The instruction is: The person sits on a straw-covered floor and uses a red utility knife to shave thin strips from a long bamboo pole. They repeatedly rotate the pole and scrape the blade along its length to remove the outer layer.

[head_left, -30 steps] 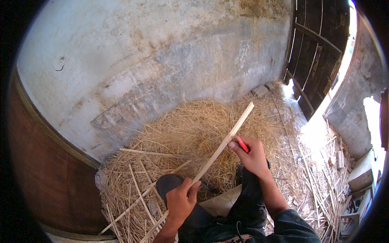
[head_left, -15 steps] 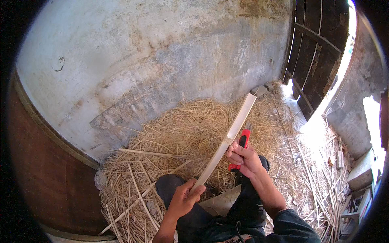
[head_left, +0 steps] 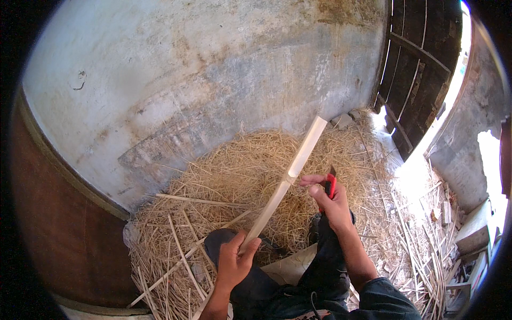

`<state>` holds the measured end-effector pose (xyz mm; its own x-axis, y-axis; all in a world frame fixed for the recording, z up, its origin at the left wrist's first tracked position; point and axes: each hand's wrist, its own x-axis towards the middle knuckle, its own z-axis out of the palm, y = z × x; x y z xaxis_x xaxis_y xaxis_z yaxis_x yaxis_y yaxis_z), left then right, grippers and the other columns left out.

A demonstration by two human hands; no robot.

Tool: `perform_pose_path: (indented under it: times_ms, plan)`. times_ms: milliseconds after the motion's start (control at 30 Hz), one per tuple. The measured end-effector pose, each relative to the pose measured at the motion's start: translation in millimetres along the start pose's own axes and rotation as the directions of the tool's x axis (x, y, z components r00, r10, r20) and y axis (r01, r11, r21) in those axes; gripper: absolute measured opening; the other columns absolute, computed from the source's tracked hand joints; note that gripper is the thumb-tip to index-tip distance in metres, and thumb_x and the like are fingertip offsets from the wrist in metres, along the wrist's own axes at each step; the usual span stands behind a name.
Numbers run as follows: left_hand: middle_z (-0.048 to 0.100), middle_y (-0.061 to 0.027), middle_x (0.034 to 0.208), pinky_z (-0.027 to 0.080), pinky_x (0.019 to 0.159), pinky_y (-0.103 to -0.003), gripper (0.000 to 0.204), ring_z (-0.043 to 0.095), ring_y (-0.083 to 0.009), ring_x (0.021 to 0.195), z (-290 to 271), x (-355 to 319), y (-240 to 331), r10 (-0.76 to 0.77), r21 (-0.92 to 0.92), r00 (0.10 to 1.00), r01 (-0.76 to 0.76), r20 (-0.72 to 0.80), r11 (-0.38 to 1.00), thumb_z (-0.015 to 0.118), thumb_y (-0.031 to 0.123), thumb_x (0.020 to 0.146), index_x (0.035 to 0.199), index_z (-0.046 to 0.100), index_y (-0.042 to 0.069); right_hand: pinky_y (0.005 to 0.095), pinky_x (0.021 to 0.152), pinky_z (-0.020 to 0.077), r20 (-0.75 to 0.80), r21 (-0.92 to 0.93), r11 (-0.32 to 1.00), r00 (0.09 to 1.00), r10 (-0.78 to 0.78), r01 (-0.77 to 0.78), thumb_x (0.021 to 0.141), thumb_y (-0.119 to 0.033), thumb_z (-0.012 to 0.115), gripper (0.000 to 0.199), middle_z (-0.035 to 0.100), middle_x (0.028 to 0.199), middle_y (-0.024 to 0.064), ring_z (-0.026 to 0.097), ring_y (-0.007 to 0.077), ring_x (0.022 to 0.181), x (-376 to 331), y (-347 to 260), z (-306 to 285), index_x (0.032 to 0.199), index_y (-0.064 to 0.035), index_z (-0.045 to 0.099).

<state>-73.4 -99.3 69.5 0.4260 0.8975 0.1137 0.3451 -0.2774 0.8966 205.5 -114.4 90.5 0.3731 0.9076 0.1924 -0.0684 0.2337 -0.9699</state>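
My left hand [head_left: 234, 261] is clenched around the lower part of a long pale bamboo strip [head_left: 290, 178], fingers wrapped over it and thumb on top, just above my left knee. The strip runs up and to the right from that grip, tilted away from me, its far end rising over the straw toward the wall. About halfway along it I see a node where the strip widens slightly.

My right hand [head_left: 330, 202] sits just beside that node, closed on a knife with a red handle [head_left: 331, 185]. The handle shows between my fingers and palm; I make out only a dark tip above it, so I cannot tell how the blade meets the strip. My right thumb and forefinger reach to the strip's edge and look to be touching it.

Below the hands, my legs in dark trousers [head_left: 325, 272] are folded under me, and a pale flat board [head_left: 290, 266] lies between them.

Around all this spreads a heap of straw-coloured shavings [head_left: 234, 176], with several longer split strips [head_left: 184, 261] lying loose in it to my left. Behind the heap stands a weathered grey plaster wall [head_left: 213, 69]. To the right is a dark slatted wooden door [head_left: 421, 58], with bright daylight past its edge and more thin sticks [head_left: 426, 250] scattered on the floor there.
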Motion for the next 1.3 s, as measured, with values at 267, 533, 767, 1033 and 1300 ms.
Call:
perform_pose_path:
  times_ms: [267,533,767,1033,1300]
  plan:
    - [0.059,-0.0177,0.058,0.041,0.044,-0.039,0.029,0.063,-0.0304,0.047,17.4,-4.2,-15.6,0.157,0.201,0.983,-0.135,-0.096,0.970,0.067,0.032,0.103,0.097,0.065,0.003,0.0194,0.053,0.0296,-0.052,-0.170,0.981,0.993,-0.108,0.098,0.092,-0.020,0.080,0.022,0.065,0.081,-0.0080,0.039,-0.0025,0.058,-8.8,1.4,8.9,0.106,-0.0038,0.075]
    - [0.060,-0.0165,0.061,0.041,0.044,-0.039,0.033,0.065,-0.0251,0.050,18.4,-4.8,-3.9,0.153,0.136,0.986,-0.143,-0.069,0.980,0.066,0.035,0.104,0.094,0.063,0.003,0.0210,0.052,0.0298,-0.037,-0.177,0.978,0.993,-0.115,0.106,0.095,-0.021,0.077,0.018,0.057,0.073,-0.0089,0.040,-0.0008,0.059,-4.7,12.4,6.4,0.101,-0.0041,0.073]
    - [0.052,-0.0050,0.061,0.037,0.051,-0.031,0.037,0.046,-0.0098,0.053,14.2,-4.1,-9.0,-0.076,-0.136,0.985,0.097,0.154,0.986,0.065,0.038,0.105,0.094,0.063,0.003,0.0220,0.051,0.0294,0.097,0.284,0.949,0.989,0.115,-0.139,0.097,-0.019,0.072,0.022,0.057,0.080,-0.0048,0.041,0.0027,0.056,-5.6,15.3,6.1,0.111,-0.0044,0.063]
    - [0.051,0.0004,0.064,0.037,0.054,-0.029,0.037,0.045,-0.0073,0.058,11.3,-2.0,-10.2,-0.143,-0.326,0.943,0.243,0.302,0.914,0.062,0.039,0.106,0.096,0.064,0.004,0.0223,0.050,0.0255,0.278,0.503,0.811,0.944,0.176,-0.299,0.100,-0.021,0.067,0.021,0.054,0.080,-0.0051,0.035,0.0033,0.054,-7.8,12.9,6.8,0.111,-0.0041,0.061]
    - [0.053,-0.0012,0.064,0.038,0.054,-0.030,0.039,0.046,-0.0081,0.057,16.3,-1.8,-17.1,-0.064,-0.191,0.986,0.093,0.151,0.977,0.063,0.039,0.106,0.102,0.068,0.001,0.0213,0.049,0.0282,0.184,0.318,0.917,0.965,0.188,-0.240,0.099,-0.020,0.069,0.023,0.064,0.087,0.0005,0.040,0.0025,0.055,-5.3,12.9,-1.9,0.113,-0.0028,0.064]
